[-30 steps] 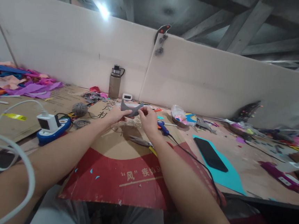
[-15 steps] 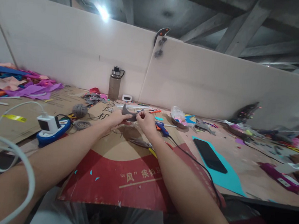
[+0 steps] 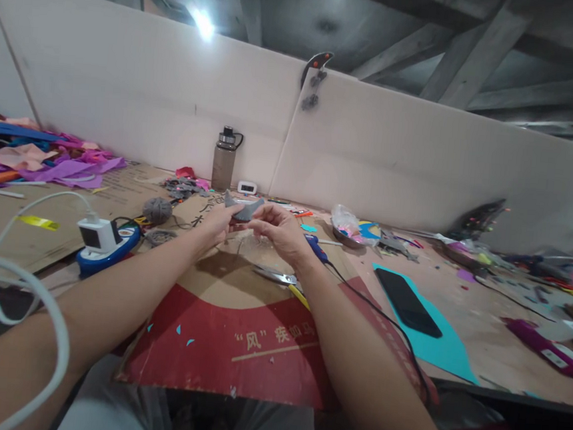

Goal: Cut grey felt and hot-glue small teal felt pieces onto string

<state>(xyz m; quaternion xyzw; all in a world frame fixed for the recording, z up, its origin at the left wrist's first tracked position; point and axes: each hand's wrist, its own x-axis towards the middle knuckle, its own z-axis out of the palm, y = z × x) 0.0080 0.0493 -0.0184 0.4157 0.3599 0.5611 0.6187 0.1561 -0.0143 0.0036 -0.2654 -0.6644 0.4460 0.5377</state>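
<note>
A grey crescent (image 3: 247, 211) is pinched in the left hand (image 3: 216, 226) above the cardboard (image 3: 188, 360), long axis running left to right; the right hand (image 3: 283, 233), fingers bent, is by its right end; whether they grip cannot be told. The left hand is nearer.

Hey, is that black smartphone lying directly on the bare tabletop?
No, the black smartphone lies on a turquoise sheet.
</note>
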